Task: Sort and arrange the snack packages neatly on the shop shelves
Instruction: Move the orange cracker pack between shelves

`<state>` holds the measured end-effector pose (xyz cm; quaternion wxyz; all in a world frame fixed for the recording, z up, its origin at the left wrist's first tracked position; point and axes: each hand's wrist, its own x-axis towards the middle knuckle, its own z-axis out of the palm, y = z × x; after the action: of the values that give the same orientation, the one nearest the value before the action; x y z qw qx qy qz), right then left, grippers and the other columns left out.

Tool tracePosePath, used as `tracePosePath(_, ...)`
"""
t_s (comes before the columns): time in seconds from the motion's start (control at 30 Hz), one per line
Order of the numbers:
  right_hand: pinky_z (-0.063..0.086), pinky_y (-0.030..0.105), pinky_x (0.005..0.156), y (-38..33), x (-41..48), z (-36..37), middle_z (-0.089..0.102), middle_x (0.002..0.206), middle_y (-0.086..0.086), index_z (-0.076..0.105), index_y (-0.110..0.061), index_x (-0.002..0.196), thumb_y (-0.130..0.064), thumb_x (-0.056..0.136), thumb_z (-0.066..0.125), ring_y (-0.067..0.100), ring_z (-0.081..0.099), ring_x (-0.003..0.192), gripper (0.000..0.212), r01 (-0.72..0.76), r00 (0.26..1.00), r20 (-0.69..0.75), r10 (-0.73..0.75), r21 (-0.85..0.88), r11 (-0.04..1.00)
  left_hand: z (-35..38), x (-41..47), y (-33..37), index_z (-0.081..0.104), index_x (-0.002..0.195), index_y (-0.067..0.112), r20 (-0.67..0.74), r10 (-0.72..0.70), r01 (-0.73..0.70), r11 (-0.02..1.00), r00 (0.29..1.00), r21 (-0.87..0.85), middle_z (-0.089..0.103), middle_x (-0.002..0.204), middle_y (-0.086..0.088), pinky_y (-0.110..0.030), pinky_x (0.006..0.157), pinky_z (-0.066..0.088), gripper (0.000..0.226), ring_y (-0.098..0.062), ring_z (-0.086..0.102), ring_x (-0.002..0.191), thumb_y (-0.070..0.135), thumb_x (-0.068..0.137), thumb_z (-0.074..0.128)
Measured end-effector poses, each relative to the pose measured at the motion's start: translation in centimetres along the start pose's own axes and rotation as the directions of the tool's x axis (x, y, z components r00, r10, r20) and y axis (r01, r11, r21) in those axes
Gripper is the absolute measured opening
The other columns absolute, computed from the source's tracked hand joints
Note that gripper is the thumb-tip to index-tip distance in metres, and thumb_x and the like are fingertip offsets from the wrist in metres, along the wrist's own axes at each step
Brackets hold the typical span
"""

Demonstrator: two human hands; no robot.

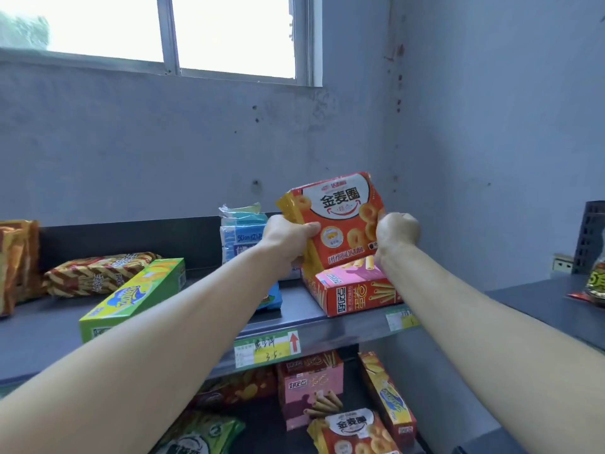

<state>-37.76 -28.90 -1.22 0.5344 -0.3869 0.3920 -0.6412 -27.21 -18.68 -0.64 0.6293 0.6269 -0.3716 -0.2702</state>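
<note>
An orange-red ring-biscuit box (340, 217) stands tilted above the top shelf (294, 309), held from both sides. My left hand (286, 239) grips its left edge and my right hand (396, 234) grips its right edge. Its lower end rests on or just over a pink-and-red egg-roll box (355, 290) lying flat at the shelf's right end. Behind my left hand stands a blue-white packet (240, 234). A green box (134, 296) lies diagonally on the shelf to the left, next to a red-yellow striped bag (95, 273).
Another striped bag (16, 260) stands at the far left. The lower shelf holds a pink egg-roll box (311, 388), a second ring-biscuit box (355, 432), a yellow-red box (388, 394) and a green bag (199, 435). Price tags (266, 348) line the shelf edge. A grey counter (540, 306) is at right.
</note>
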Motion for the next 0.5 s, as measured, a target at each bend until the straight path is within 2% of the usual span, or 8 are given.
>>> tracePosePath(0.1,0.047,0.018,0.052,-0.7,-2.1,1.1,0.058,0.077,0.001,0.051,-0.014,0.086,-0.002,0.088,0.040,0.013,0.054,0.064,0.016,0.081,0.993,0.080,-0.084,0.046,0.996,-1.7,-0.3,0.6,0.061,0.106,0.009,-0.090,0.147,-0.153,0.986,0.985,-0.069,0.070,0.104,-0.010,-0.031,0.064,0.058,0.018,-0.021,0.069,0.081,0.010,0.088,0.063)
tracePosePath(0.17,0.042,0.012,0.041,-1.2,-3.6,2.3,0.059,0.076,-0.004,0.051,-0.018,0.084,-0.011,0.091,0.046,0.007,0.056,0.063,0.011,0.135,0.975,0.169,-0.146,0.077,0.988,-3.3,-0.4,1.3,0.061,0.101,0.011,-0.166,0.211,-0.227,0.970,0.963,-0.083,0.070,0.096,-0.005,-0.027,0.061,0.057,0.013,-0.018,0.069,0.077,0.010,0.088,0.063)
tracePosePath(0.2,0.043,0.012,0.041,-1.3,-4.3,3.2,0.062,0.079,-0.004,0.051,-0.021,0.087,-0.016,0.092,0.048,0.007,0.058,0.066,0.008,0.147,0.959,0.230,-0.166,0.096,0.984,-4.3,-0.5,1.7,0.062,0.097,0.013,-0.201,0.239,-0.260,0.962,0.950,-0.084,0.070,0.093,-0.003,-0.026,0.059,0.056,0.009,-0.017,0.069,0.076,0.010,0.089,0.062)
tracePosePath(0.27,0.048,0.016,0.049,-1.2,-5.9,5.3,0.066,0.088,-0.005,0.054,-0.023,0.097,-0.023,0.093,0.051,0.008,0.063,0.075,0.006,0.146,0.920,0.347,-0.180,0.119,0.982,-6.4,-0.6,2.2,0.061,0.089,0.017,-0.272,0.277,-0.308,0.949,0.921,-0.075,0.070,0.089,0.000,-0.025,0.057,0.056,0.006,-0.015,0.070,0.075,0.011,0.089,0.061)
tracePosePath(0.33,0.054,0.022,0.057,-0.7,-7.4,7.9,0.069,0.094,-0.004,0.057,-0.023,0.106,-0.026,0.092,0.052,0.011,0.066,0.082,0.016,0.121,0.875,0.455,-0.165,0.125,0.985,-8.9,-0.8,2.2,0.060,0.089,0.019,-0.358,0.296,-0.337,0.940,0.886,-0.057,0.070,0.086,0.002,-0.026,0.056,0.057,0.007,-0.015,0.070,0.073,0.012,0.090,0.060)
tracePosePath(0.4,0.058,0.034,0.072,0.4,-9.1,10.6,0.069,0.100,-0.001,0.060,-0.022,0.111,-0.029,0.090,0.054,0.017,0.066,0.091,0.023,0.104,0.828,0.540,-0.150,0.116,0.988,-11.7,-1.2,2.0,0.059,0.089,0.020,-0.455,0.296,-0.342,0.940,0.840,-0.019,0.069,0.084,0.003,-0.028,0.057,0.058,0.008,-0.015,0.070,0.073,0.013,0.091,0.059)
tracePosePath(0.5,0.050,0.047,0.091,2.4,-12.6,14.3,0.067,0.106,0.000,0.063,-0.028,0.106,-0.037,0.084,0.053,0.026,0.058,0.109,0.026,0.122,0.741,0.660,-0.126,0.052,0.991,-16.5,-2.5,1.3,0.058,0.082,0.023,-0.607,0.277,-0.311,0.949,0.745,0.052,0.067,0.079,0.006,-0.021,0.048,0.053,0.015,-0.011,0.067,0.068,0.012,0.091,0.058)
